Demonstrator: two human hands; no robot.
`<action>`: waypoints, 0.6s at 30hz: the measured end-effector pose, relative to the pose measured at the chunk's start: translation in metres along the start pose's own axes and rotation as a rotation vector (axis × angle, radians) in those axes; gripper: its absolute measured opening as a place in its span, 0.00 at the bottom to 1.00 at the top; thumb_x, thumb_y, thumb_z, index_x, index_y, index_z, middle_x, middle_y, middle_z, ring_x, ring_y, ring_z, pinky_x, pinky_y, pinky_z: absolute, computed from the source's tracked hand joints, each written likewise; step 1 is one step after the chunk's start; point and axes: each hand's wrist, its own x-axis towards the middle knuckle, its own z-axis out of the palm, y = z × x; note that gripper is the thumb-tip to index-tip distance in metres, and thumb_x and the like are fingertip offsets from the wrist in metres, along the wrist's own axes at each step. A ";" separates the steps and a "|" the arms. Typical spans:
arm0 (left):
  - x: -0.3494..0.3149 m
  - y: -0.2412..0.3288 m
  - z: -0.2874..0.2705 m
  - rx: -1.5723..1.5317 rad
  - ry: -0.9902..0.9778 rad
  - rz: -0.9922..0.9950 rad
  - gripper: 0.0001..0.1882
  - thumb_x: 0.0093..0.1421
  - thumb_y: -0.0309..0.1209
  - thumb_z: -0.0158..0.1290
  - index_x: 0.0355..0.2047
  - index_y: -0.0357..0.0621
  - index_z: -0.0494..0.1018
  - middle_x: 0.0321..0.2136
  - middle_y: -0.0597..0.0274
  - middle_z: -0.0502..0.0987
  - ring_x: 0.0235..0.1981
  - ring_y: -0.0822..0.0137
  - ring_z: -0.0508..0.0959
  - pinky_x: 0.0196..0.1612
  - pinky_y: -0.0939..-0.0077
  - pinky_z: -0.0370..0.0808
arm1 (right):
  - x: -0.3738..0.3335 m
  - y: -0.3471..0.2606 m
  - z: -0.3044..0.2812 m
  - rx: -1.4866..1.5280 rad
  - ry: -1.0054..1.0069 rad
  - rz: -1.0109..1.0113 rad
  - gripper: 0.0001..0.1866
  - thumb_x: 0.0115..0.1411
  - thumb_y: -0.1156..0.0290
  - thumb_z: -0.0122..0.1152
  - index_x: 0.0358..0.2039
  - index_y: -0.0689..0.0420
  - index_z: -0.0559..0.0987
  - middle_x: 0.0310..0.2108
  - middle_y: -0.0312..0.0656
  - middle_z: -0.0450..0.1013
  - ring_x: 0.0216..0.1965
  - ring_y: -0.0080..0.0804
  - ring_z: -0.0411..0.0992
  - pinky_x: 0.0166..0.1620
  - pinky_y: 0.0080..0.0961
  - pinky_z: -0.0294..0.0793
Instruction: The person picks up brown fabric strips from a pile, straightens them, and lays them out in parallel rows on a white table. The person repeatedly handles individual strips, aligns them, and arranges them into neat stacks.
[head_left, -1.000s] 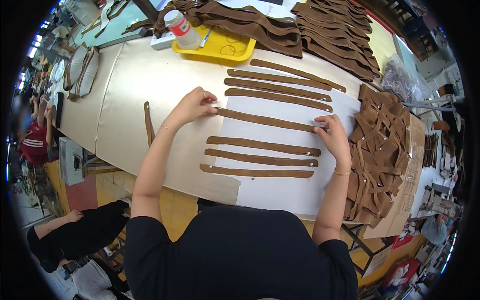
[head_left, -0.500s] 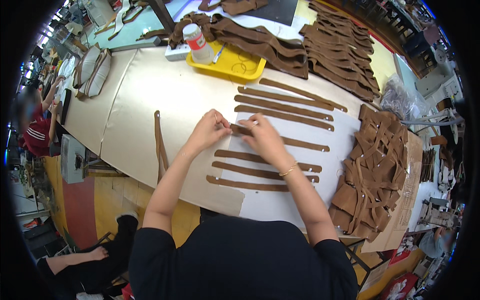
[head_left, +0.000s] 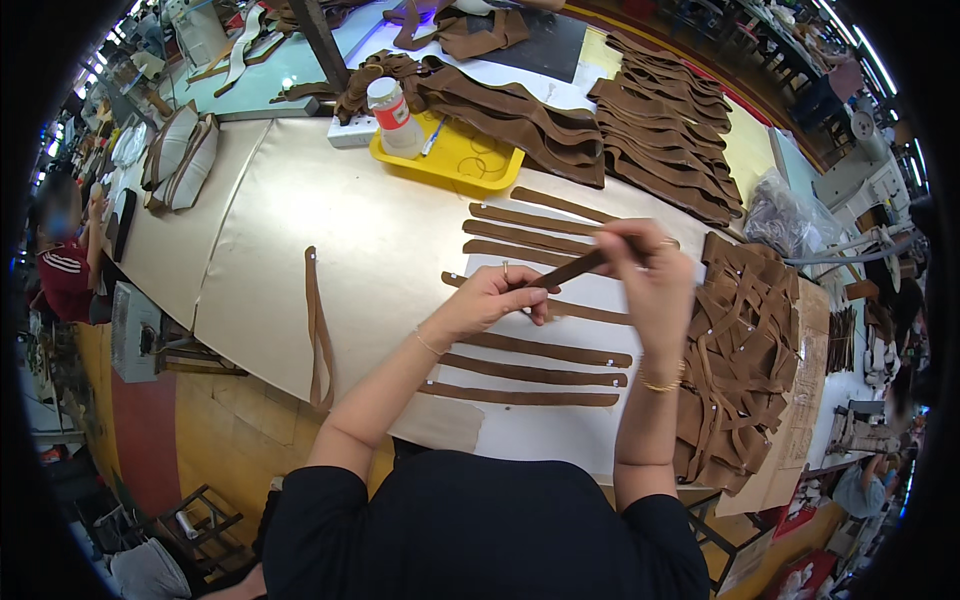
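Observation:
Between my hands a narrow brown leather-like strip (head_left: 571,270) is stretched at a slant above the table. My left hand (head_left: 492,302) pinches its lower left end. My right hand (head_left: 655,290), raised and slightly blurred, is closed round the strip farther right. Below them lie several similar brown strips (head_left: 545,376) in roughly parallel rows, many with small white marks at the ends. They rest on a white sheet (head_left: 545,435), and my hands hide parts of some rows. A folded brown strip (head_left: 315,320) lies apart to the left.
A yellow tray (head_left: 490,183) with a white, red-labelled jar (head_left: 395,118) stands at the back. Stacked wavy brown pieces (head_left: 665,130) lie back right; a tangled strip pile (head_left: 740,360) is at right. A co-worker (head_left: 65,255) is at far left.
My right hand has risen and moved right, drawing the strip up from near the table. My left hand has moved right, now pinching that strip. The whole view has shifted slightly.

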 end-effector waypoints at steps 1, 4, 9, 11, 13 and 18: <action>-0.003 0.005 -0.001 0.004 0.002 -0.019 0.10 0.65 0.29 0.53 0.40 0.33 0.76 0.34 0.59 0.78 0.31 0.70 0.79 0.39 0.79 0.77 | -0.003 0.000 -0.018 0.050 0.067 0.049 0.04 0.59 0.74 0.65 0.33 0.60 0.80 0.24 0.35 0.77 0.22 0.18 0.73 0.27 0.15 0.72; -0.013 0.021 -0.013 0.254 -0.071 -0.035 0.09 0.65 0.28 0.53 0.39 0.33 0.77 0.28 0.62 0.76 0.29 0.71 0.79 0.36 0.80 0.77 | -0.022 0.022 -0.062 0.173 0.198 0.176 0.04 0.60 0.75 0.64 0.33 0.62 0.80 0.25 0.36 0.77 0.22 0.19 0.73 0.27 0.14 0.72; -0.042 0.023 -0.052 0.356 0.107 -0.345 0.08 0.62 0.26 0.55 0.38 0.33 0.78 0.25 0.66 0.75 0.25 0.76 0.76 0.28 0.84 0.73 | -0.070 0.114 -0.080 0.409 0.189 0.488 0.08 0.61 0.71 0.64 0.36 0.62 0.78 0.27 0.37 0.75 0.24 0.22 0.74 0.28 0.17 0.74; -0.042 0.020 -0.059 0.382 0.158 -0.363 0.09 0.61 0.26 0.56 0.39 0.34 0.77 0.25 0.67 0.76 0.24 0.78 0.75 0.28 0.84 0.72 | -0.087 0.138 -0.077 0.493 0.191 0.629 0.08 0.62 0.71 0.63 0.37 0.62 0.77 0.29 0.37 0.75 0.26 0.23 0.75 0.30 0.18 0.76; -0.036 0.002 -0.059 0.407 0.241 -0.318 0.10 0.61 0.28 0.56 0.41 0.36 0.78 0.25 0.68 0.76 0.22 0.78 0.74 0.27 0.84 0.71 | -0.103 0.151 -0.068 0.440 0.152 0.680 0.08 0.63 0.72 0.61 0.39 0.63 0.78 0.29 0.37 0.75 0.28 0.22 0.75 0.32 0.18 0.76; -0.006 -0.025 -0.018 0.607 0.213 0.006 0.16 0.59 0.35 0.61 0.44 0.39 0.77 0.37 0.65 0.78 0.34 0.76 0.76 0.40 0.82 0.74 | -0.099 0.123 -0.069 0.300 -0.027 0.602 0.08 0.62 0.74 0.61 0.41 0.62 0.80 0.30 0.35 0.77 0.29 0.18 0.75 0.31 0.15 0.74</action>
